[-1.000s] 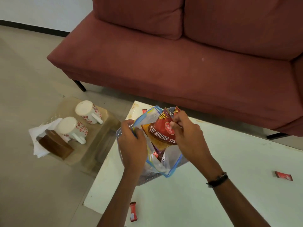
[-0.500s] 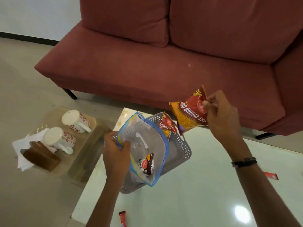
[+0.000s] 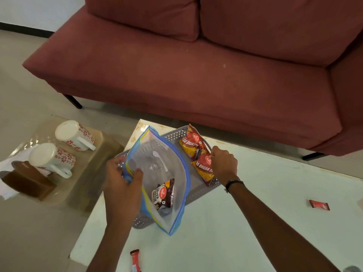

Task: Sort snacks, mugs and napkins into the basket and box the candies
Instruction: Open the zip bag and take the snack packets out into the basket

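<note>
The left hand (image 3: 122, 181) grips the edge of a clear zip bag (image 3: 163, 173) above a grey basket (image 3: 204, 190) on the white table (image 3: 255, 222). One dark snack packet (image 3: 163, 194) lies inside the bag. The right hand (image 3: 224, 162) pinches a red snack packet (image 3: 202, 166) in the basket, beside another one (image 3: 191, 144). Two mugs (image 3: 53, 158) stand upside down on the left.

Bare forearms — dark beaded bracelet (image 3: 233, 183) on right wrist.
</note>
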Tool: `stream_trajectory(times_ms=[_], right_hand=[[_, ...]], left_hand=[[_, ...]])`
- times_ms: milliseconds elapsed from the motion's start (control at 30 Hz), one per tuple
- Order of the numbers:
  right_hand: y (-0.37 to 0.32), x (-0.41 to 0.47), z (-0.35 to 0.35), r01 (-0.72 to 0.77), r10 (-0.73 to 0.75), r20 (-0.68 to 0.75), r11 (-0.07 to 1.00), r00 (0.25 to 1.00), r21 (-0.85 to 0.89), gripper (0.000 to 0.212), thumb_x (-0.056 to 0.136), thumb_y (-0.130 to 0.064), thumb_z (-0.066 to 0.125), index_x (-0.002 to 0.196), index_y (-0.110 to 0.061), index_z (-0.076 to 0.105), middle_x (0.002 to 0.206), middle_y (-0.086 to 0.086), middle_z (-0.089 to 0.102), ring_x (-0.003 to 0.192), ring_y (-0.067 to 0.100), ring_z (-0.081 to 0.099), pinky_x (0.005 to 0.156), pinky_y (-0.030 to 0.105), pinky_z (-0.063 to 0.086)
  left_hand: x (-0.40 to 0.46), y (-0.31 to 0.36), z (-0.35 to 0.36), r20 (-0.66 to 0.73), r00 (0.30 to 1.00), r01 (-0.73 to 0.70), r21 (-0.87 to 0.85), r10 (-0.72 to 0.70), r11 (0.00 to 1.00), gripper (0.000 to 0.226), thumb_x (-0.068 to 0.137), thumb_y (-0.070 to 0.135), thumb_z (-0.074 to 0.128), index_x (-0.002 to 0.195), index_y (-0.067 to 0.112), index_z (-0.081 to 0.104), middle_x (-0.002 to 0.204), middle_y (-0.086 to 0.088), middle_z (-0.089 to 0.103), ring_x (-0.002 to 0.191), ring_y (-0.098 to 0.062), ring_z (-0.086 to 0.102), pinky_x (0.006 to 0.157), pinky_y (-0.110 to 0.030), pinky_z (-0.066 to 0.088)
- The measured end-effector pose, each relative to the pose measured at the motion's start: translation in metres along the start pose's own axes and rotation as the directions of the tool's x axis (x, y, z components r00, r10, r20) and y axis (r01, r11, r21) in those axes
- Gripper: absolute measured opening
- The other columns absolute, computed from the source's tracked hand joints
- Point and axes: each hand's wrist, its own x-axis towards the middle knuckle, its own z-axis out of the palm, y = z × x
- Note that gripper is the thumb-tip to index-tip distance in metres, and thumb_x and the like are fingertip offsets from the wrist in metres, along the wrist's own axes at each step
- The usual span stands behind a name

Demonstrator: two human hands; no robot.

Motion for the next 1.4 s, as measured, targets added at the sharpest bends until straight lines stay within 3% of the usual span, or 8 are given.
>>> stream_trajectory(times_ms=[300, 433, 533, 700, 933, 1067, 1300, 1400], right_hand=[[-0.002, -0.020, -0.029, -0.074, 0.088, -0.055, 0.973, 0.995, 0.219, 0.028, 0.093, -0.032, 0.052, 0.114, -0.014, 0.057, 0.117, 0.007, 0.066, 0.100, 0.023, 0.064, 0.073, 0.025, 0.047], [-0.050, -0.091, -0.101, 0.342, -0.151, -0.378, 0.789, 0.913, 0.511, 0.007, 0.088, -0.016, 0.059, 0.087, -0.014, 0.065, 0.083, 0.003, 0.072, 0.075, 0.022, 0.066, 0.067, 0.032, 0.051], [-0.097, -0.118, -0.103, 0.353, -0.369, -0.003, 0.885, 0.929, 0.304, 0.015, 0.090, -0.010, 0.053, 0.094, -0.008, 0.068, 0.092, 0.010, 0.071, 0.085, 0.027, 0.065, 0.075, 0.032, 0.050], [-0.119, -0.092, -0.023, 0.208, -0.212, 0.422, 0.976, 0.881, 0.057, 0.027, 0.093, -0.006, 0.044, 0.115, 0.002, 0.057, 0.122, 0.022, 0.061, 0.115, 0.036, 0.057, 0.094, 0.037, 0.045], [-0.125, -0.082, 0.057, -0.162, 0.040, 0.327, 0.922, 0.944, 0.353, 0.040, 0.086, -0.035, 0.058, 0.113, -0.007, 0.049, 0.119, 0.012, 0.058, 0.107, 0.029, 0.060, 0.085, 0.032, 0.047], [-0.131, -0.086, 0.076, -0.113, -0.021, 0.320, 0.911, 0.947, 0.397, 0.022, 0.087, -0.035, 0.053, 0.077, -0.016, 0.046, 0.103, 0.014, 0.059, 0.093, 0.031, 0.061, 0.071, 0.027, 0.036], [-0.138, -0.107, 0.031, 0.176, -0.217, 0.152, 0.953, 0.964, 0.247, 0.023, 0.094, -0.022, 0.051, 0.090, -0.004, 0.065, 0.096, 0.015, 0.068, 0.088, 0.030, 0.065, 0.065, 0.031, 0.041], [-0.134, -0.117, -0.027, 0.318, -0.333, 0.068, 0.933, 0.941, 0.169, 0.021, 0.092, -0.013, 0.049, 0.098, -0.008, 0.068, 0.098, 0.014, 0.070, 0.093, 0.032, 0.065, 0.074, 0.033, 0.049]], left_hand=[[-0.006, 0.006, -0.002, -0.013, 0.999, -0.044, 0.008, 0.044, 0.999, 0.034, 0.083, 0.006, 0.062, 0.115, 0.008, 0.050, 0.092, 0.005, 0.054, 0.070, 0.000, 0.050, 0.055, 0.006, 0.036], [-0.015, 0.012, -0.006, -0.028, 0.998, -0.061, 0.007, 0.061, 0.998, 0.031, 0.084, 0.005, 0.060, 0.113, 0.010, 0.050, 0.080, 0.022, 0.049, 0.066, 0.014, 0.052, 0.056, 0.003, 0.037], [-0.024, 0.019, -0.006, -0.044, 0.995, -0.091, -0.002, 0.091, 0.996, 0.033, 0.084, 0.008, 0.061, 0.115, 0.009, 0.049, 0.095, 0.006, 0.060, 0.077, 0.004, 0.058, 0.058, -0.001, 0.041], [-0.046, 0.019, -0.007, -0.076, 0.989, -0.125, 0.008, 0.125, 0.992, 0.037, 0.087, 0.013, 0.060, 0.121, 0.014, 0.045, 0.120, -0.005, 0.059, 0.103, -0.017, 0.061, 0.074, -0.017, 0.052], [-0.059, 0.009, -0.012, -0.107, 0.987, -0.121, -0.023, 0.118, 0.992, 0.038, 0.087, 0.016, 0.059, 0.122, 0.015, 0.045, 0.119, -0.005, 0.061, 0.103, -0.017, 0.064, 0.078, -0.026, 0.057], [-0.058, 0.004, -0.014, -0.112, 0.992, -0.066, -0.036, 0.061, 0.997, 0.040, 0.087, 0.015, 0.060, 0.124, 0.017, 0.044, 0.117, -0.006, 0.062, 0.100, -0.022, 0.066, 0.079, -0.030, 0.059], [-0.052, -0.003, -0.020, -0.157, 0.987, -0.046, -0.005, 0.044, 0.999, 0.034, 0.087, 0.012, 0.059, 0.118, 0.015, 0.047, 0.103, 0.003, 0.057, 0.087, -0.014, 0.060, 0.059, 0.001, 0.045], [-0.040, -0.003, -0.024, -0.183, 0.982, -0.044, 0.014, 0.046, 0.999, 0.032, 0.085, 0.008, 0.059, 0.116, 0.010, 0.049, 0.100, 0.002, 0.056, 0.086, -0.018, 0.058, 0.065, -0.011, 0.044]])
